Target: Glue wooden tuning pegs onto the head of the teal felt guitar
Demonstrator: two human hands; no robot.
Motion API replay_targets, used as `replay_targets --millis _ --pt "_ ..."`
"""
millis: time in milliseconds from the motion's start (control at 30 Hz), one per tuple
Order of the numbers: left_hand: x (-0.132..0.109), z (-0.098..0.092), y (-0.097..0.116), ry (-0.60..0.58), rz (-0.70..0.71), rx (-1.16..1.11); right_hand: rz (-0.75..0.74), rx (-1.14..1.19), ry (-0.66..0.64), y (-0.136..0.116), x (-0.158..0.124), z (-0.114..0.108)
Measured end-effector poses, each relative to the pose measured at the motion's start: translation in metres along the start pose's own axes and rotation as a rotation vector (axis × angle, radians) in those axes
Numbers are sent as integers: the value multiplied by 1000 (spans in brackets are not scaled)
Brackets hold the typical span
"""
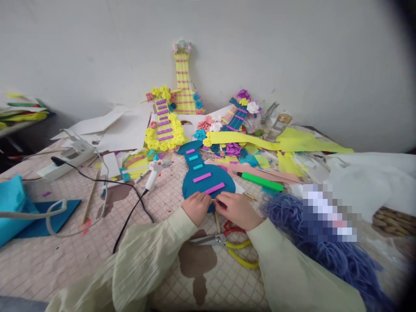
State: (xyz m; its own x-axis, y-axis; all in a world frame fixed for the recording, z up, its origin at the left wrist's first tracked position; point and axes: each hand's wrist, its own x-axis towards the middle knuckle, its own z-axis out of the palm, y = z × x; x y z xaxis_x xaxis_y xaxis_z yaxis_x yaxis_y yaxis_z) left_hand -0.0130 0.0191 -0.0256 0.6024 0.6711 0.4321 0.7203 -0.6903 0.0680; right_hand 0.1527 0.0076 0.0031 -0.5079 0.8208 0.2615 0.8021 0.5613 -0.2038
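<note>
A flat blue lute-shaped cutout [191, 184] lies in front of me, with purple and light-blue strips set across its neck and body. Over its lower edge, my left hand [196, 208] is closed, fingertips pressed together. Close beside it, my right hand [238, 210] is closed too, thumb and fingers pinched. Between the fingertips a thin pale bit shows, too small and covered to name. The lowest purple strip [214, 188] lies just beyond my fingers. Below my hands rest scissors [221, 239] with red and yellow handles, blades pointing left.
A white glue gun [153, 175] with a black cord lies left of the cutout. To the right are a green utility knife [261, 182] and a heap of blue-purple yarn [289, 216]. Decorated yellow instrument shapes [164, 121] stand behind, amid paper scraps. A power strip [68, 158] sits far left.
</note>
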Motion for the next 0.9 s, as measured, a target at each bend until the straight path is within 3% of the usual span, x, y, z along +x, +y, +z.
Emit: replay_targets --millis 367,567,633,733,800,900 --pt "-6 1 3 93 -15 -34 9 17 47 -7 -5 14" --pt "-3 -10 1 153 51 -71 -73 149 53 8 -8 -8" --pt "-5 -16 -1 212 67 -94 8 220 154 26 -16 -20" --pt "-7 -22 -4 258 83 -157 303 157 276 62 -32 -32" --pt "-7 -24 -4 240 70 -225 428 80 232 84 -43 -33" --pt "-6 -23 -4 255 -22 -337 472 78 149 103 -54 -26"
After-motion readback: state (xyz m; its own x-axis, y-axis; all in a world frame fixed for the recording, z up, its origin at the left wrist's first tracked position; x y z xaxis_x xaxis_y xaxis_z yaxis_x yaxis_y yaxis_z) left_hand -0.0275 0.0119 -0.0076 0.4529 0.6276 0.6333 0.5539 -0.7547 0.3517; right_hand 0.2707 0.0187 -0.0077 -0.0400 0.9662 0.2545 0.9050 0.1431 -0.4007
